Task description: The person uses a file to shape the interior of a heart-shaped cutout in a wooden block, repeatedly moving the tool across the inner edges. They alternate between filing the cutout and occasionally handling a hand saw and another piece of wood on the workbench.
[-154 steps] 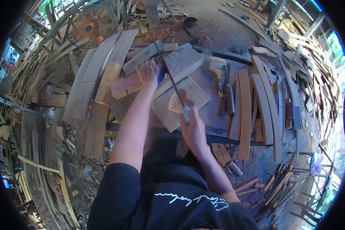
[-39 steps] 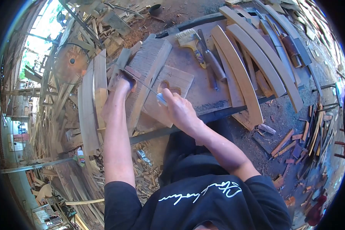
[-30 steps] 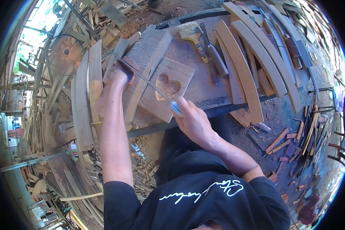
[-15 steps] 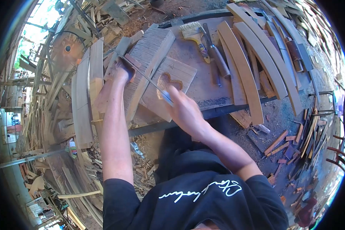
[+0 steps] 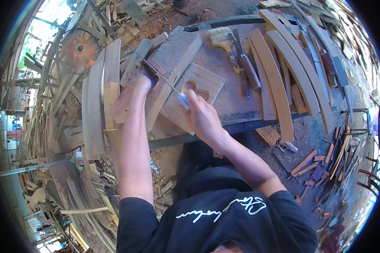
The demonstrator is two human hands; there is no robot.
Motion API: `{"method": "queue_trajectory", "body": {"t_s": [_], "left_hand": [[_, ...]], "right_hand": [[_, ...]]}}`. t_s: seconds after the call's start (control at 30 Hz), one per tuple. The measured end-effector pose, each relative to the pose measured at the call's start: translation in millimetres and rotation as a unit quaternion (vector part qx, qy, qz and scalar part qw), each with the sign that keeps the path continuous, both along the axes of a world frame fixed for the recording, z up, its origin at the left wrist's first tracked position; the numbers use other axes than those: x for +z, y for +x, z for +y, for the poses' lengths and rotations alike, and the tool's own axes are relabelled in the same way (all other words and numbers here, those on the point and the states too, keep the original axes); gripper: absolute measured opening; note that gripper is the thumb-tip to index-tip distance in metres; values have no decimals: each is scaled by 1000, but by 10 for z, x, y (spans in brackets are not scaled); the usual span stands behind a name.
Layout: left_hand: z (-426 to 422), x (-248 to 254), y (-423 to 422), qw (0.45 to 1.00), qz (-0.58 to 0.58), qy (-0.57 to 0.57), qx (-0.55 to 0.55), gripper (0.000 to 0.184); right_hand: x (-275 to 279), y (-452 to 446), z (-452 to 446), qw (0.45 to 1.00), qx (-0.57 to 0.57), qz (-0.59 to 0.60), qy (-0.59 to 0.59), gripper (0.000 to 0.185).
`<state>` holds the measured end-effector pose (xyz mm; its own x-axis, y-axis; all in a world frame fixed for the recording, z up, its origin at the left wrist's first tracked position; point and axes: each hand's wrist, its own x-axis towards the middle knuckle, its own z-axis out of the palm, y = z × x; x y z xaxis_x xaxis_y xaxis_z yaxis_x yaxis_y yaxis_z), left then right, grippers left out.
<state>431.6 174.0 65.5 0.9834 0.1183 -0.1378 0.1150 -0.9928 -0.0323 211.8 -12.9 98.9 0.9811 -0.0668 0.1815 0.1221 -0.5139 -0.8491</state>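
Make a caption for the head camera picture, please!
The right hand grips a long, thin tool; a brush lies nearby.

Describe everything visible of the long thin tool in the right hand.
The long thin tool is straight and narrow, with a greyish, metallic-looking shaft and a pale blue-white part near the right hand, which grips its near end and hides most of the handle. In the view it slants up and left across the ridged wooden block, passing close to the left hand. Contact with the block or left hand can't be told; edge detail is too small.
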Motion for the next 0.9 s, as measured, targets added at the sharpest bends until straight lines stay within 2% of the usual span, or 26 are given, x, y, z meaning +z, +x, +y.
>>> {"method": "queue_trajectory", "body": {"t_s": [0.1, 0.17, 0.23, 0.37, 0.43, 0.53, 0.73, 0.83, 0.9], "left_hand": [[-7, 15, 1, 1000, 3, 5, -8, 100], [-13, 19, 5, 1000, 6, -1, -18, 102], [-9, 8, 4, 1000, 10, -18, -18, 103], [41, -54, 128, 999, 17, -25, -25, 106], [190, -305, 404, 995, 97, -6, 9, 110], [72, -352, 357, 996, 89, 5, -5, 110], [91, -246, 311, 997, 54, 41, -27, 110], [85, -211, 233, 997, 36, 58, -39, 110], [313, -606, 457, 998, 17, 46, -47, 110]], "right_hand": [[-5, 154, 27, 1000, 2, -10, -6, 27], [-45, -142, -165, 1000, 2, -20, -6, 27], [-34, -512, -366, 1000, 15, 20, -9, 24], [5, -552, -265, 999, 6, 29, -27, 24], [91, -434, -307, 999, -16, 38, -28, 26], [79, -400, -486, 999, 22, 36, -33, 26], [-12, -794, -485, 999, 11, -3, -33, 23], [23, -527, -395, 1000, 4, 9, -21, 21], [37, -152, -209, 1000, 4, 11, -16, 20]]}}
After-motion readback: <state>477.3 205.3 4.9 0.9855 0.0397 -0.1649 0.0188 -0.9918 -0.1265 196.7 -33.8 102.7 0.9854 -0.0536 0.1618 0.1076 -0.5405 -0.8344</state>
